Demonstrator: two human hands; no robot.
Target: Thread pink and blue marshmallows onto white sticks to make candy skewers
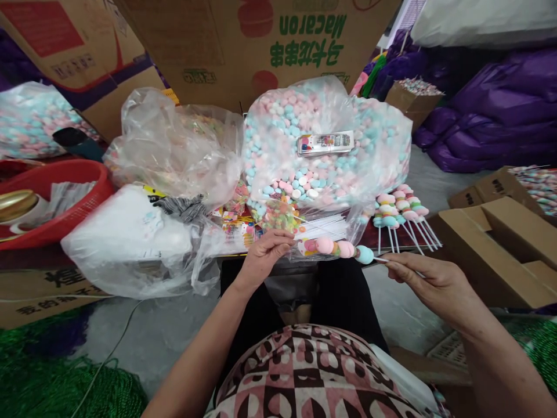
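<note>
My right hand (pixel 429 278) pinches the thin white stick of a candy skewer (pixel 342 249), held level in front of me with pink and blue marshmallow pieces threaded on it. My left hand (pixel 267 247) has its fingers closed at the skewer's other end, on something too small to name. Just beyond lie loose white sticks (pixel 324 226) and a clear bag of small mixed candies (pixel 278 216). Behind them sits a big clear bag of pink, blue and white marshmallows (pixel 304 151) with a small printed packet (pixel 325 143) on top.
Several finished skewers (pixel 402 212) lie at the right of the bag. Open cardboard boxes (pixel 500 244) stand at right, a red basket (pixel 52 197) and crumpled plastic bags (pixel 174 151) at left, a Macaron carton (pixel 270 46) behind, purple bags (pixel 500 110) at far right.
</note>
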